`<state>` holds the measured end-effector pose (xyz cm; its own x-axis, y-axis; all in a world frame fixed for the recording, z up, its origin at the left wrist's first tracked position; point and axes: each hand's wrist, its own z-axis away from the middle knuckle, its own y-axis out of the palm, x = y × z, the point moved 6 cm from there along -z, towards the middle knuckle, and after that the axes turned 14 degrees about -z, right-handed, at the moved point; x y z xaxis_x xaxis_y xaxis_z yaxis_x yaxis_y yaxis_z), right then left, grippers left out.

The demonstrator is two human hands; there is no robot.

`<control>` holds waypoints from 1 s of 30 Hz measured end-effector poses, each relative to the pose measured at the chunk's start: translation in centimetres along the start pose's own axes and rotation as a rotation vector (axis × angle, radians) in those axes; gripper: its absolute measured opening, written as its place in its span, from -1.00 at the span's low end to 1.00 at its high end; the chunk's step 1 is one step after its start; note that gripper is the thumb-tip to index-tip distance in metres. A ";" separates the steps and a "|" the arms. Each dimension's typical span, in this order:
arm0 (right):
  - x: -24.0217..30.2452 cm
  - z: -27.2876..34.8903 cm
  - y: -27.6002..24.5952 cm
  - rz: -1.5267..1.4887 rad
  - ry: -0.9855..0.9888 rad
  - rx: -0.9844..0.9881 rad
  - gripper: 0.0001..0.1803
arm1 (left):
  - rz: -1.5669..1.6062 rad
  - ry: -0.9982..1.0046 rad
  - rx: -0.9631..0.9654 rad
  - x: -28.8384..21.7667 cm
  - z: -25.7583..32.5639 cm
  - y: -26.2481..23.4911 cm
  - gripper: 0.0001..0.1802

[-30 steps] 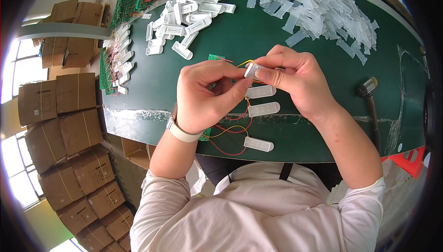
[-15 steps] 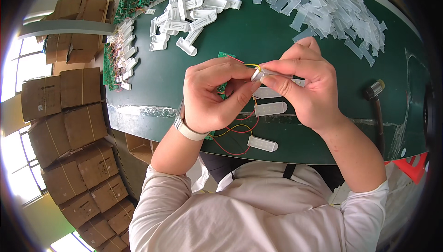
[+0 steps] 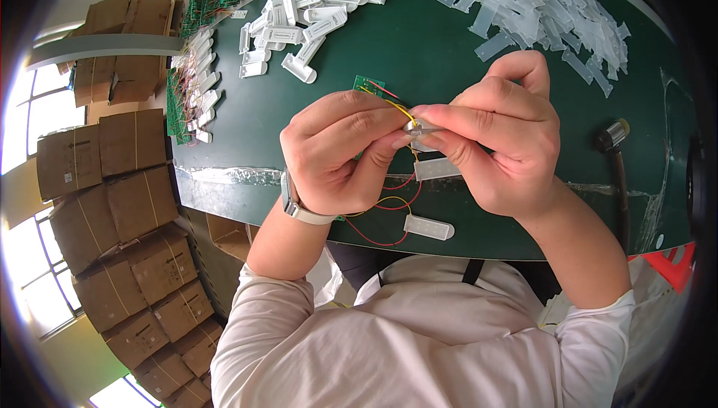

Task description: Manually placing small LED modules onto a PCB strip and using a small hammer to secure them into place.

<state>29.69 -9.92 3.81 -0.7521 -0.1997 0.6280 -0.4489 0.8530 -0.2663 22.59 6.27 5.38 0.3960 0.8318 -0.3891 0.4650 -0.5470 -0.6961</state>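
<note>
Nearest, at 6 o'clock, I log one white plastic casing on the green table edge, with red and yellow wires looping to it. Just above, a second casing lies under my hands. Item in work: a small clear casing piece, pinched between the right hand fingertips and the left hand thumb and forefinger, both hands closed narrowly on it, a yellow wire arching from it to a small green board behind. I judge the step as fitting wire into casing; next calls for a steady, aligned press. At 3 o'clock, a dark-handled tool. At 11 o'clock, a heap of white casings; at 1 o'clock, translucent sleeves. At 9 o'clock, stacked cardboard boxes.
</note>
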 end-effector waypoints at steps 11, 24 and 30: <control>0.0 0.0 0.1 0.103 -0.054 0.051 -0.75 | -0.018 0.137 -0.041 1.7 -1.5 -1.9 -0.71; 0.5 0.5 0.8 0.222 -0.128 0.097 -0.73 | -0.232 0.332 0.073 1.2 -0.9 -0.9 -0.82; 0.4 0.4 1.3 0.211 -0.150 0.094 -0.75 | -0.229 0.340 -0.022 0.4 -0.7 -0.8 -0.82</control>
<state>28.61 -9.08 3.45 -0.8936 -0.0971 0.4382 -0.3121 0.8361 -0.4512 22.92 7.02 6.23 0.5175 0.8557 -0.0012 0.5872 -0.3562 -0.7269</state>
